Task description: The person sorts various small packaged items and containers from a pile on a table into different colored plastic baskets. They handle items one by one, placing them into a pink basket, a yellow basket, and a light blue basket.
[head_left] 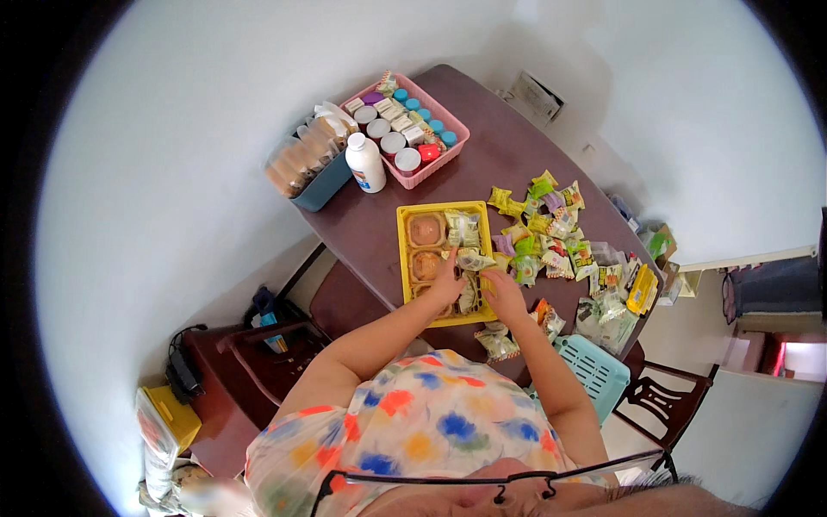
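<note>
The small wrapped packet (475, 259) sits over the middle of the yellow tray (402, 258), held just above its compartments, and both hands meet on it: the left hand (449, 283) pinches its near edge with fingers closed narrow, while the right hand (500, 291) grips from the other side, curled around what looks like the same wrapper or a second one against it (it is too small to tell which). The tray lies near the front of the dark wooden table (508, 146), with round pastries in its left-hand wells and a few packets already in the right-hand ones. To do this well, I would judge, the packet wants setting flat into an open well, not wedged on a divider, with the wrapper's crimped ends tucked so nothing rides up. To the right lies a loose heap of packets (560, 237), touching one another; one more packet (498, 342) rests at the table's near edge. Behind stand a white bottle (365, 162), a pink basket (448, 151) and a blue tub (326, 191).
</note>
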Available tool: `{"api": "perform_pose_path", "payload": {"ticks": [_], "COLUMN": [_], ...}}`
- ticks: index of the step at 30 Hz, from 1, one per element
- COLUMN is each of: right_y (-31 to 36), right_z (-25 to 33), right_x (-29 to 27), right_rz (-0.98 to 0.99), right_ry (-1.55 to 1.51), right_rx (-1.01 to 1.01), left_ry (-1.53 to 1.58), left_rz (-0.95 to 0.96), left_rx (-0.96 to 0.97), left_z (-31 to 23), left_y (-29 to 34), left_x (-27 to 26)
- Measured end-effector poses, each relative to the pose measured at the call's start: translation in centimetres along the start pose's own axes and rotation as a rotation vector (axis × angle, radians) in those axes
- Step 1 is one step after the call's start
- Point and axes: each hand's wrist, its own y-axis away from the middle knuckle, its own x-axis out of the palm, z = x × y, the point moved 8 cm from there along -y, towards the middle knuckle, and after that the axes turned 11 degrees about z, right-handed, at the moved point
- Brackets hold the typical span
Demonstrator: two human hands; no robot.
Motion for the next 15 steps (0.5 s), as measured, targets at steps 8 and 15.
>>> {"api": "perform_pose_path", "payload": {"ticks": [8,15], "right_y": [-0.8,-1.0], "right_z": [2.1,1.6], "right_x": [0.8,3.1], "right_rz": [0.003,0.240], "right_ry": [0.065,0.186], "right_rx": [-0.117,-0.064], "left_ry": [-0.287,-0.326], "left_rz": [-0.223,-0.502], "left_rx": [0.220,0.330], "left_z": [-1.4,-3.0], "left_y": [-1.1,-0.7], "left_x": [-3.3,-8.2]}}
